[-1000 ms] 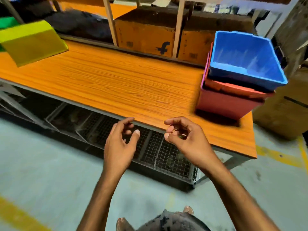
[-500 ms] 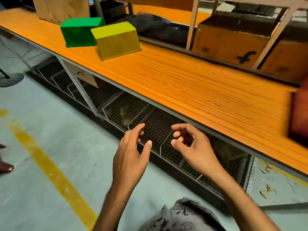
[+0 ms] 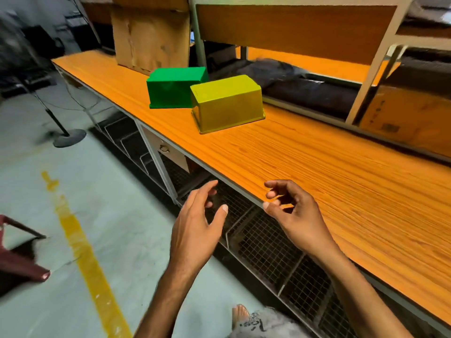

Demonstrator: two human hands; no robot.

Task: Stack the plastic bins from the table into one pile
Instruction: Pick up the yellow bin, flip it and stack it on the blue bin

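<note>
Two plastic bins sit upside down on a long orange wood-grain table, well beyond the fingertips of both hands. The yellow bin is the nearer one, up and slightly left of the right hand's fingers; the green bin lies just behind it and further left, the two touching or nearly so at one corner (the gap, if any, is too small to judge). Each is a plain rectangular tub with its flat base facing up, sloping walls and a thin rim pressed to the tabletop. No label, brand or writing can be read on either bin. The long axis of each bin runs roughly left to right across the view, the yellow one turned a little so its right end points further from the camera.

The left hand hovers off the table's near edge, over the wire mesh racks below, fingers loosely spread and holding nothing. The right hand hovers at the table edge, fingers curled inward with the thumb close to the fingertips, also empty.

Beyond the bins stands a leaning sheet of cardboard. Left of the left hand's fingers, a yellow line crosses the grey floor.
</note>
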